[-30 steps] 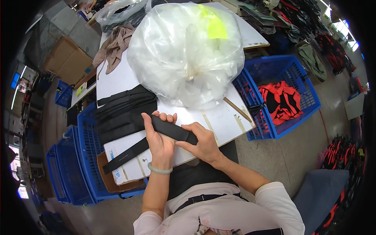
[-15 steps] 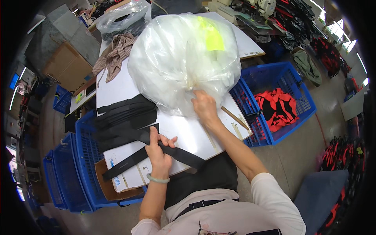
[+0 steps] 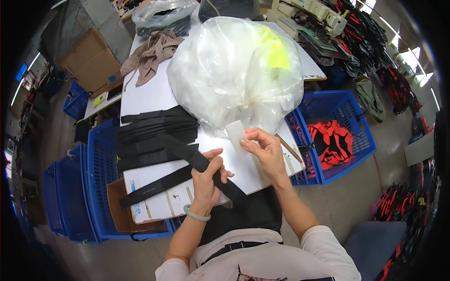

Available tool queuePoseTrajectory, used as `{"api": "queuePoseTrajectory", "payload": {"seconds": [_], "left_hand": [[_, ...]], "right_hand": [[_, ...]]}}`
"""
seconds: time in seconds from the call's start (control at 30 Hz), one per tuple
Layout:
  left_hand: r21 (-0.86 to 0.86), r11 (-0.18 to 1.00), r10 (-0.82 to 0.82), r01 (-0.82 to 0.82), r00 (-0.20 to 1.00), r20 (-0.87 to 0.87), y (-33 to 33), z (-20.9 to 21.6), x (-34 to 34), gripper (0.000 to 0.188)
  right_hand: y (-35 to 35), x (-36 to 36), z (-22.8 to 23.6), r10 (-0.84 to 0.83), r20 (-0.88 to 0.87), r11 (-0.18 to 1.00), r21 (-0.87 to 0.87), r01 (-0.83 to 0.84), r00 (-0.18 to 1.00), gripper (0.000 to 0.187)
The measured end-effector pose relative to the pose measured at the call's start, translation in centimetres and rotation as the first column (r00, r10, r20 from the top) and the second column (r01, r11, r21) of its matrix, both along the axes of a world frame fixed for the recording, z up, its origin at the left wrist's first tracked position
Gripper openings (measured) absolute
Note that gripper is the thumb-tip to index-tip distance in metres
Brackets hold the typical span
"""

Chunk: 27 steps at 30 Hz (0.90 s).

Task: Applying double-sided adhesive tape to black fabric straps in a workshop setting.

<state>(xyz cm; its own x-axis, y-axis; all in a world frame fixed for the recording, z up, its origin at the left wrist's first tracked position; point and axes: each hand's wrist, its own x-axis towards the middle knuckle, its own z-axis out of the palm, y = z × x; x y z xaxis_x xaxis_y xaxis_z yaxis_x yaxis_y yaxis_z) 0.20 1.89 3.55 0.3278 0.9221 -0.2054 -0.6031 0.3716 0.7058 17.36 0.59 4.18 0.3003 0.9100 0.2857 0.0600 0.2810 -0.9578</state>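
My right hand point(image 3: 267, 151) pinches a small white rectangular piece point(image 3: 234, 131) between thumb and fingers, just in front of a big clear plastic bag point(image 3: 211, 70) stuffed with white contents and something neon yellow. Closed round a black fabric strip point(image 3: 230, 188) is my left hand point(image 3: 207, 181), which wears a pale bangle. The strip runs over the table's front edge toward my lap. Another black length point(image 3: 152, 191) with small light printing lies flat to the left of that hand. Beyond it rests a pile of black fabric strips point(image 3: 150, 129) on the white table point(image 3: 140, 105).
A blue basket point(image 3: 349, 161) with red and black pieces stands at the right. More blue baskets point(image 3: 70, 192) and a cardboard box point(image 3: 117, 206) are at the left. A checked cloth point(image 3: 152, 54) and a thin brown stick point(image 3: 289, 149) lie on the table.
My right hand has come back from the bag's gathered opening, now with the white piece in it. My left hand has moved right and its fingers have closed more round the black strip.
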Motion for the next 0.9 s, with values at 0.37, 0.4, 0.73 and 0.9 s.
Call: {"api": "queuePoseTrajectory", "payload": {"seconds": [0.37, 0.4, 0.73, 0.9], "left_hand": [[0.254, 0.959, -0.112, 0.123, 0.992, -0.055, -0.9, 2.1, -1.6, 0.022], [0.277, 0.955, -0.091, 0.109, 0.993, -0.077, -1.0, 2.0, -1.6, 0.02], [0.194, 0.979, 0.053, -0.06, 0.998, 0.041, -1.6, 2.5, -0.3, 0.009], [0.089, 0.987, 0.137, -0.134, 0.99, -0.022, -1.7, 1.8, 0.2, 0.01]], "right_hand": [[-2.5, -1.4, 4.2, 0.377, -0.368, 0.79, -0.351, -0.502, 0.85, 0.019], [-2.6, -1.4, 3.7, 0.421, -0.293, 0.793, -0.341, -0.505, 0.859, 0.019], [-3.7, -2.9, 3.0, 0.126, 0.469, 0.989, 0.016, -0.15, 0.874, 0.014], [-2.8, -4.5, 1.7, -0.162, 0.513, 0.957, 0.289, 0.008, 0.843, 0.012]]}}
